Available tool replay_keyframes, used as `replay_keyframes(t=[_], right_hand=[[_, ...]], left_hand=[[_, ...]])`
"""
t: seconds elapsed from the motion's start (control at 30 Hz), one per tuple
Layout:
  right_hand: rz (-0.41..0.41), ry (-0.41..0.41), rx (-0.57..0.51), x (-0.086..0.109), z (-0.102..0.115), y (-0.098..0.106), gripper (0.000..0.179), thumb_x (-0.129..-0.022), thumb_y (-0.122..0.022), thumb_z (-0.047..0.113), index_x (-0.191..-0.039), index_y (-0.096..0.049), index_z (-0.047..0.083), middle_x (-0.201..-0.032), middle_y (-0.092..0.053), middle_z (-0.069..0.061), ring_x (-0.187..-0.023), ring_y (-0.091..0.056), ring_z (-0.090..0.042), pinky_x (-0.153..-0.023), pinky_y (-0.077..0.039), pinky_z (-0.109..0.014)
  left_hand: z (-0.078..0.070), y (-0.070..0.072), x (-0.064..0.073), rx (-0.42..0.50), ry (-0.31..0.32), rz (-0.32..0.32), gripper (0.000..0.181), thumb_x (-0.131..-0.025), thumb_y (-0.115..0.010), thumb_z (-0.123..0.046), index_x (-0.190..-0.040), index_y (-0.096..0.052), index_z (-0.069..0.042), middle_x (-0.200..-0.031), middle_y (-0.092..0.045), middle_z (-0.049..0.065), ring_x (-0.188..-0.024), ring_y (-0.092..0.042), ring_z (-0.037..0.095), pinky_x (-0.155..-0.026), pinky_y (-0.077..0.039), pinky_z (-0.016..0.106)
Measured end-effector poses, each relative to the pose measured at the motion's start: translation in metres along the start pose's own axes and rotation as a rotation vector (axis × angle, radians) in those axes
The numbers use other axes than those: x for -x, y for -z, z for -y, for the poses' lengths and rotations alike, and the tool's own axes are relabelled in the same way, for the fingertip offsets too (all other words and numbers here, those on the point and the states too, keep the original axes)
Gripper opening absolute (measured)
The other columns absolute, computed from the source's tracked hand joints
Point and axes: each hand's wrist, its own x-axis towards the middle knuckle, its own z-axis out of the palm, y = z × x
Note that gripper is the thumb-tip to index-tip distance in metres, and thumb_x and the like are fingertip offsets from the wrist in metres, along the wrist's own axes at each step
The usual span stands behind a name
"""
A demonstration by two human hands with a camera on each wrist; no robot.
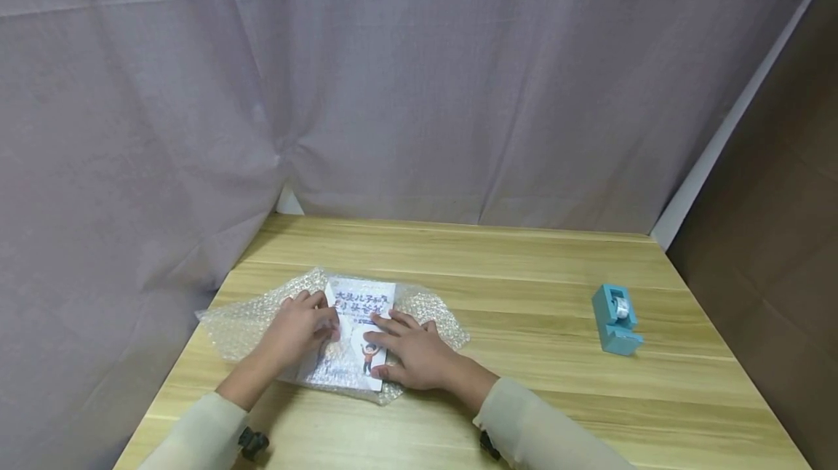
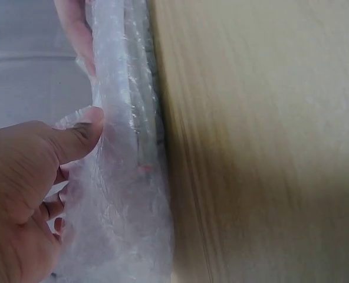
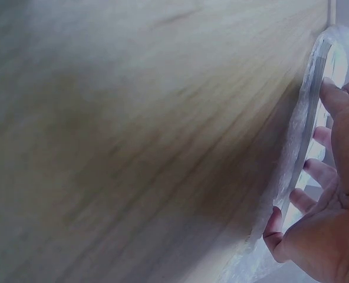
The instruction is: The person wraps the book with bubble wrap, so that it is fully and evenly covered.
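Our sleeves (image 1: 204, 430) come nearest; our left hand (image 1: 294, 328) pinches bubble wrap (image 1: 247, 326) and our right hand (image 1: 420, 357) rests, fingers spread, on the book (image 1: 351, 333) lying between them, its long axis running near to far.

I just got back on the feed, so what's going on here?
A person's left hand pinches bubble wrap over the left part of a book, while the right hand rests spread on the book's right side. The bubble wrap also lies beneath the book and sticks out on both sides. A blue tape dispenser stands off to the right on the wooden table.
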Motion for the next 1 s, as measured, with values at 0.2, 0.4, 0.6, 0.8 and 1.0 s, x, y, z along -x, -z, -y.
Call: replay_keyframes(t=[0.2,0.4,0.6,0.8,1.0], right_hand=[[-0.003,-0.003,0.005,0.0,0.0,-0.001,0.069,-0.107,-0.057,0.067,-0.168,-0.047,0.036,-0.184,-0.029,0.005,-0.169,-0.03,-0.035,-0.115,-0.041,-0.083],[-0.001,-0.005,0.011,0.0,0.001,-0.001,0.069,-0.107,-0.057,0.067,-0.168,-0.046,0.036,-0.184,-0.028,0.005,-0.17,-0.029,-0.035,-0.115,-0.042,-0.082],[0.002,-0.003,0.007,-0.001,0.001,0.0,0.069,-0.108,-0.057,0.067,-0.168,-0.047,0.035,-0.184,-0.029,0.005,-0.169,-0.03,-0.035,-0.115,-0.042,-0.083],[0.002,-0.004,0.02,-0.002,0.001,0.0,0.069,-0.107,-0.057,0.067,-0.168,-0.047,0.035,-0.183,-0.031,0.007,-0.169,-0.031,-0.035,-0.115,-0.042,-0.084],[0.002,0.0,0.032,-0.003,0.0,0.0,0.069,-0.107,-0.057,0.067,-0.167,-0.048,0.035,-0.183,-0.031,0.008,-0.169,-0.031,-0.036,-0.113,-0.043,-0.084]], left_hand=[[-0.002,-0.002,-0.002,0.037,0.054,0.036,0.019,-0.085,-0.093,-0.022,-0.097,-0.079,-0.025,-0.101,-0.064,-0.003,-0.094,-0.056,0.019,-0.079,-0.049,0.036],[-0.004,-0.002,-0.006,0.123,0.102,0.037,0.041,-0.087,-0.093,-0.014,-0.12,-0.068,-0.015,-0.101,-0.061,0.003,-0.095,-0.06,0.024,-0.084,-0.057,0.044],[-0.006,-0.003,-0.008,0.196,0.111,0.085,0.022,-0.088,-0.088,-0.002,-0.102,-0.074,-0.011,-0.096,-0.067,0.001,-0.086,-0.068,0.019,-0.079,-0.065,0.037],[-0.006,-0.003,-0.009,0.172,0.057,0.077,0.019,-0.086,-0.088,0.001,-0.097,-0.078,-0.011,-0.091,-0.072,0.0,-0.082,-0.07,0.017,-0.079,-0.066,0.035],[-0.005,-0.002,-0.013,0.17,0.03,0.091,0.05,-0.088,-0.083,0.008,-0.133,-0.072,-0.011,-0.093,-0.075,0.002,-0.082,-0.072,0.018,-0.08,-0.067,0.038]])
